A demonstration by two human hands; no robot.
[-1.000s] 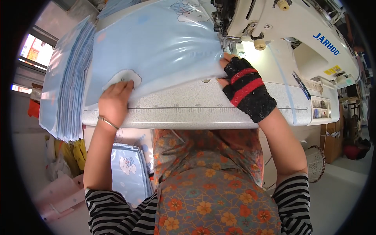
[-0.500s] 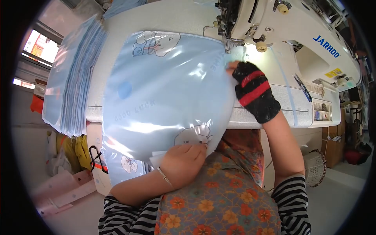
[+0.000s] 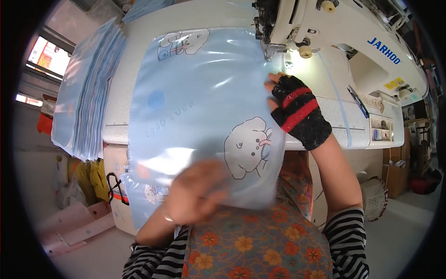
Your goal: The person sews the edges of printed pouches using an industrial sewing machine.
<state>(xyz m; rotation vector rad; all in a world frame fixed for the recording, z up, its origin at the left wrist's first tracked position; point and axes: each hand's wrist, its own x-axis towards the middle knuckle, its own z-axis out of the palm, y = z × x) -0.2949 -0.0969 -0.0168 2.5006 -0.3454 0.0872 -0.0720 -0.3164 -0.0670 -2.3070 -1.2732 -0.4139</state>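
A glossy, light-blue sheet (image 3: 195,125) printed with cartoon puppies lies across the sewing machine's table and hangs over its front edge. Its right edge runs up to the sewing machine's needle area (image 3: 269,53). My right hand (image 3: 302,109), in a black fingerless glove with red stripes, rests on that edge just below the needle area, fingers stretched out and thumb apart. Over the sheet's lower part is my bare left hand (image 3: 197,190), smeared by motion, so its grip does not show. More printed light-blue material (image 3: 151,193) hangs below, left of that hand.
A thick stack of similar blue sheets (image 3: 88,93) stands at the left end of the white table (image 3: 209,18). The sewing machine (image 3: 353,37) fills the upper right. Dark snips (image 3: 357,101) and a small parts tray (image 3: 382,130) lie right of my glove. A basket (image 3: 375,199) stands below.
The sheet's lower part has turned and flattened, bringing the lower puppy print up into full view. My left hand has moved left off the sheet's lower edge. The gloved fingers have spread.
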